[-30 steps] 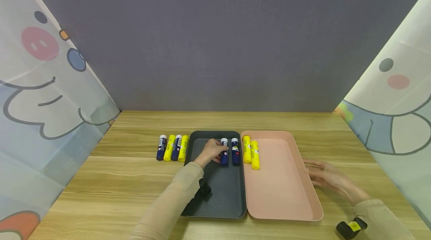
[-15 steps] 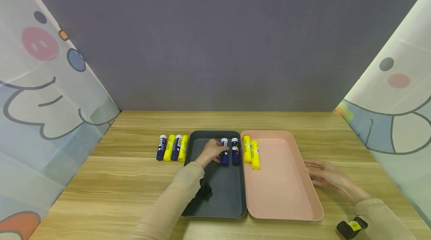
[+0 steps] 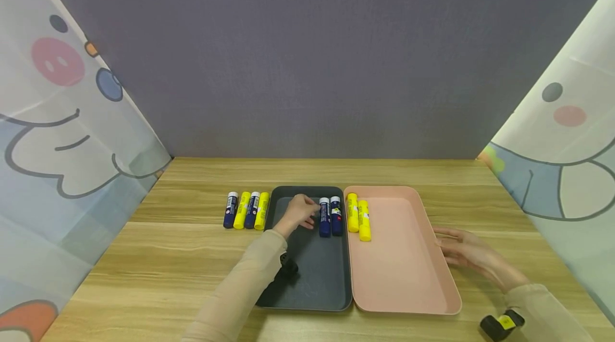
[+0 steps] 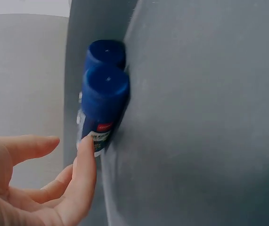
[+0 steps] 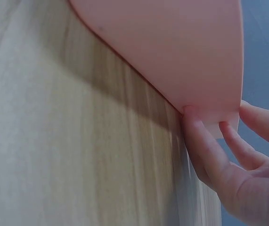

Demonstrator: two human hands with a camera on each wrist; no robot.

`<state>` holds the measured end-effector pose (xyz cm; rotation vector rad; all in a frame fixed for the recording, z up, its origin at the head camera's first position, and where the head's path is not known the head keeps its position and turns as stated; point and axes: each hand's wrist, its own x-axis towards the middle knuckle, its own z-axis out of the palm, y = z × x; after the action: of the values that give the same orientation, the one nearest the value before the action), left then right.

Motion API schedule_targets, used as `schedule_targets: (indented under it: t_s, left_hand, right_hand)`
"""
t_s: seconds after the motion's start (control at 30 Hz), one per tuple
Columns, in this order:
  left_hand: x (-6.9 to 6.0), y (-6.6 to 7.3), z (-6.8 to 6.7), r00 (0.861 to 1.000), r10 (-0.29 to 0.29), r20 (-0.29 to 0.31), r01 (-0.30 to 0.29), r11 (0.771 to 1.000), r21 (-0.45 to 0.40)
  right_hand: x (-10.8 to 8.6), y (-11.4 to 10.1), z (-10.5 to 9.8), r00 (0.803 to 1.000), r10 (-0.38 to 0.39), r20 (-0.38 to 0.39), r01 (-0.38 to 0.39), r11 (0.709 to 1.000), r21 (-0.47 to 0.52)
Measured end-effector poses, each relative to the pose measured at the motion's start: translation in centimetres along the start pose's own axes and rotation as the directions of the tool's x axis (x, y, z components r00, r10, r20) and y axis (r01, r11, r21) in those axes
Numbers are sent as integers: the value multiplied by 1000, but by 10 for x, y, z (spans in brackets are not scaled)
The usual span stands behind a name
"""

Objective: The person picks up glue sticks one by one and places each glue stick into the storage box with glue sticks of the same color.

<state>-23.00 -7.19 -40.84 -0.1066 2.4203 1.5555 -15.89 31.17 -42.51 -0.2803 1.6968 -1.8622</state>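
My left hand [image 3: 299,211] is over the dark grey tray [image 3: 314,288], beside a blue glue stick with a white cap [image 3: 324,218]. In the left wrist view its thumb and fingers stand apart, and one fingertip appears to touch the nearer blue glue stick [image 4: 105,94]. A second blue glue stick [image 3: 336,216] lies right next to the first, by the tray's right wall. Two yellow glue sticks [image 3: 353,214] lie in the pink tray [image 3: 403,278]. My right hand [image 3: 463,251] rests against that tray's right side, fingertips on the outer wall and thumb at the rim [image 5: 240,70].
Left of the grey tray, blue glue sticks [image 3: 230,211] and yellow glue sticks [image 3: 242,211] lie in a row on the wooden table [image 3: 158,256]. Both trays stand side by side. A grey panel [image 3: 317,64] rises behind the table, with printed cloths [image 3: 72,134] at the sides.
The blue glue stick under my left hand has shifted right, closer to the other blue one. The left fingers have let go and drawn slightly left. My right hand stays put.
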Motion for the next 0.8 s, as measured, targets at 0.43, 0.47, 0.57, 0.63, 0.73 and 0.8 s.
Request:
schedule_targets:
  t_s: [0.43,0.47,0.57,0.63,0.73,0.8]
  left_hand:
    - [-18,18,-17,999,38,18,-39,998,51]
    - [-20,19,-19,999,44,21,-45,997,59]
    - [-24,22,-23,998,58,29,-60,995,77]
    - [-26,24,-26,997,69,34,-72,993,91]
    - [-31,26,-29,996,83,35,-87,990,109]
    - [-34,28,-32,995,96,33,-99,988,117]
  right_hand:
    - [-1,-1,0,1000,-5,3,5,1000,-12]
    - [-1,-1,0,1000,-5,6,6,1000,-13]
    - [-1,-1,0,1000,-5,12,5,1000,-12]
    - [-1,-1,0,1000,-2,11,2,1000,-11]
    - [0,0,-1,1000,-2,10,2,1000,-13]
    - [0,0,-1,1000,-3,12,3,1000,-10]
